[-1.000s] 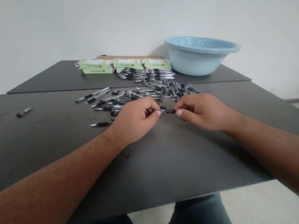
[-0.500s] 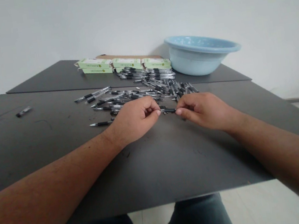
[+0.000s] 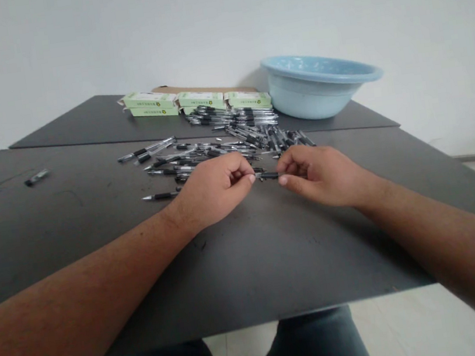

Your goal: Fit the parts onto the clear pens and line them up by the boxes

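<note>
My left hand [image 3: 223, 187] pinches a pen with a black grip [image 3: 269, 175] between thumb and forefinger, just above the table. The pen lies level and points toward my right hand [image 3: 319, 174]. There the thumb and forefinger are slightly apart around the pen's right end, and I cannot make out whether they touch it. Behind both hands spreads a pile of clear pens with black grips [image 3: 211, 149]. One more pen [image 3: 160, 196] lies partly hidden by my left hand.
Green and white boxes [image 3: 153, 112] stand in stacks at the back, beside a light blue basin [image 3: 310, 100]. A short clear and black piece [image 3: 37, 177] lies far left on the dark table [image 3: 254, 270]. A wall rises behind.
My right thumb and forefinger have parted slightly at the pen's end, where they were pinched together before. My left hand keeps its hold in the same place.
</note>
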Tool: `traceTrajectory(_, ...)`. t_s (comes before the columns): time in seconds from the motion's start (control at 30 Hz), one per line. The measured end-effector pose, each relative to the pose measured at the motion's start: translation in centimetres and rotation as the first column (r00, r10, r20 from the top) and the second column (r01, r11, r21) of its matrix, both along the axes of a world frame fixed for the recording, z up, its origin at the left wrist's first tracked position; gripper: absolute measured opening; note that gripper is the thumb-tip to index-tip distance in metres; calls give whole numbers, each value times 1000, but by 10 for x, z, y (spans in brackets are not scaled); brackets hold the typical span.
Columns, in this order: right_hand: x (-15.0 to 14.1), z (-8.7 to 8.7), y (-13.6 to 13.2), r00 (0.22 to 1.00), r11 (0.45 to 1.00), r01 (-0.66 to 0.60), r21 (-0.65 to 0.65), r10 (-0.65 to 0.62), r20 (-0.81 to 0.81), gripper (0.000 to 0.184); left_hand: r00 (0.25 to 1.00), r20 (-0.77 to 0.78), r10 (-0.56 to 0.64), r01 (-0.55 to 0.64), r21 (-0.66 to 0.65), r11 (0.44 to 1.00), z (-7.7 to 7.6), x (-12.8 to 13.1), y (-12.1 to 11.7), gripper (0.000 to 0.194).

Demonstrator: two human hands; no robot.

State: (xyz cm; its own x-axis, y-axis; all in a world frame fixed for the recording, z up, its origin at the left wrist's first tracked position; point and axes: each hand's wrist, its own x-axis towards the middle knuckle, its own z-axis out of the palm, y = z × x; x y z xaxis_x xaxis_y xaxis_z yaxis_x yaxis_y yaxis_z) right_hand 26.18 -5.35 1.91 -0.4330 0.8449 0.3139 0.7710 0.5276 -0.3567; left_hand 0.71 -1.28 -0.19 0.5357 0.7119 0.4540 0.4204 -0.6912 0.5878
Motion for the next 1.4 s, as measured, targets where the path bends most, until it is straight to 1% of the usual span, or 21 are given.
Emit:
traceTrajectory(0.07, 0, 0, 0, 1000, 1000, 4, 13, -4, 13, 15, 1000, -1, -3, 3, 3, 1000, 0, 0, 0, 9)
traceTrajectory(0.17, 0, 0, 0, 997, 999, -41, 30, 39, 62, 23, 1000, 6, -13, 13, 13, 1000, 0, 0, 0, 8)
traceTrajectory(0.27, 0, 0, 0, 1000, 1000, -9, 9, 9, 18, 15, 1000, 10, -12, 12, 8, 1000, 0, 0, 0, 8)
traceTrajectory(0.33, 0, 0, 0, 1000, 1000, 4, 13, -4, 18, 13, 1000, 10, -16, 16, 1, 1000, 0, 0, 0, 8)
traceTrajectory(0.37, 0, 0, 0, 999, 1000, -7, 22, 7, 35, 14, 1000, 10, -17, 17, 1, 1000, 0, 0, 0, 8)
traceTrajectory(0.47, -1, 0, 0, 995, 998, -62, 29, 60, 76, 26, 1000, 3, -15, 15, 6, 1000, -1, 0, 1, 9)
traceTrajectory(0.5, -1, 0, 0, 996, 998, -60, 20, 58, 64, 25, 1000, 4, -13, 13, 8, 1000, -1, 0, 1, 9)
traceTrajectory(0.57, -1, 0, 0, 1000, 1000, -20, 5, 20, 20, 18, 1000, 3, -11, 11, 10, 1000, -1, 0, 1, 9)
traceTrajectory(0.63, -1, 0, 0, 1000, 1000, 2, 3, -2, 13, 16, 1000, 5, -9, 9, 11, 1000, -1, 0, 1, 9)
traceTrajectory(0.77, 0, 0, 0, 997, 999, -52, 12, 52, 61, 29, 1000, 5, -13, 13, 3, 1000, -1, 0, 1, 9)
traceTrajectory(0.87, 0, -1, 0, 999, 1000, -26, 4, 26, 21, 19, 1000, 13, -20, 20, -2, 1000, 0, 0, 0, 9)
traceTrajectory(0.93, 0, -1, 1, 999, 1000, -25, 4, 24, 30, 16, 1000, 15, -21, 21, -4, 1000, -1, 0, 0, 9)
traceTrajectory(1.03, 0, -1, 1, 996, 998, -67, 9, 66, 67, 26, 1000, 11, -18, 18, -12, 1000, -1, 0, 0, 9)
traceTrajectory(1.07, 0, -1, 1, 996, 998, -67, 3, 67, 59, 27, 1000, 11, -16, 16, -15, 1000, -1, 0, 0, 9)
traceTrajectory(1.2, -1, -1, 0, 1000, 1000, 5, -15, -5, 8, 16, 1000, 11, -14, 15, -10, 1000, -1, 0, 0, 9)
traceTrajectory(1.23, -1, -1, 0, 1000, 1000, 2, -11, -2, 19, 16, 1000, 11, -16, 16, -7, 1000, -1, 0, 0, 8)
traceTrajectory(1.33, -1, -1, 0, 997, 998, -57, 6, 56, 55, 27, 1000, 13, -22, 22, -3, 1000, -1, 0, 0, 7)
traceTrajectory(1.4, -1, -1, 0, 998, 999, -53, 1, 53, 28, 23, 1000, 19, -21, 21, -2, 1000, -1, 0, 0, 7)
